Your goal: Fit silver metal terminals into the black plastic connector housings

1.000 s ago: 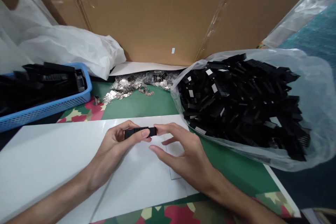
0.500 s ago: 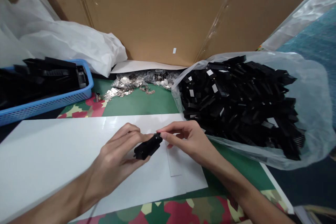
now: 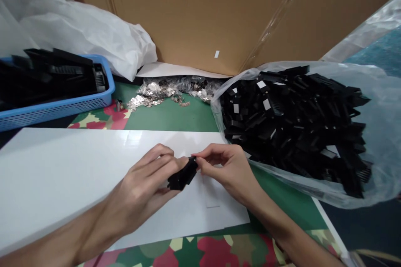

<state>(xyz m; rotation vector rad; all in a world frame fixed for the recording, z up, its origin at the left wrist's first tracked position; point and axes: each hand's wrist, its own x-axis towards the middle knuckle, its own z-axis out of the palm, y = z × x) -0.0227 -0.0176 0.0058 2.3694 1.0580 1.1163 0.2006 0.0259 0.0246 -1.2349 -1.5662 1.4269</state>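
Note:
My left hand (image 3: 147,183) grips a small black plastic part (image 3: 182,176), tilted with its far end raised toward the right. My right hand (image 3: 224,167) pinches the raised far end of that same part with thumb and forefinger. Both hands hover just above a white sheet (image 3: 62,167) lying on the table. What the right fingertips hold against the part's tip is too small to tell.
A clear plastic bag (image 3: 379,133) full of black parts (image 3: 291,117) lies at the right. A blue basket (image 3: 59,106) with black parts stands at the left. Small silvery metal pieces (image 3: 163,89) lie at the back, before a cardboard wall (image 3: 200,12). White plastic wrap (image 3: 84,46) is behind the basket.
The black part went from level, held between both hands, to tilted in my left hand. My right hand closed from spread fingers to a pinch at the part's end.

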